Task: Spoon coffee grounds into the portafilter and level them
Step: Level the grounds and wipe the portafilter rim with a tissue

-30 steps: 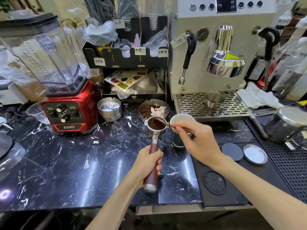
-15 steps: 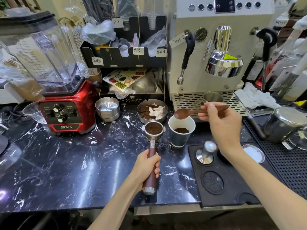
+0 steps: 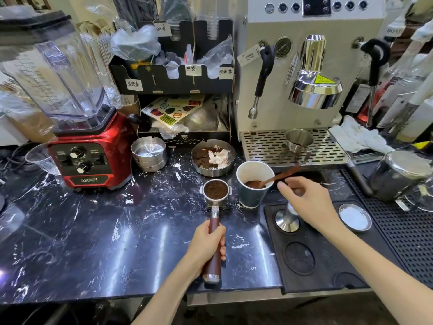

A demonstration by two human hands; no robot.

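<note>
The portafilter rests on the black marble counter, its basket heaped with dark coffee grounds. My left hand grips its brown wooden handle. Just to its right stands a paper cup holding grounds. A wooden spoon lies in the cup, bowl down, with its handle leaning over the rim to the right. My right hand hovers right of the cup, below the spoon handle and not touching it, fingers apart. It hides the top of a steel tamper standing on the black mat.
A red blender stands at the left and the espresso machine behind the cup. A steel dish with spent grounds sits behind the portafilter. A steel pitcher and a small round tin are at the right.
My right hand carried the spoon from the portafilter to the cup, left it there and dropped down over the tamper. My left hand has kept hold of the portafilter handle.
</note>
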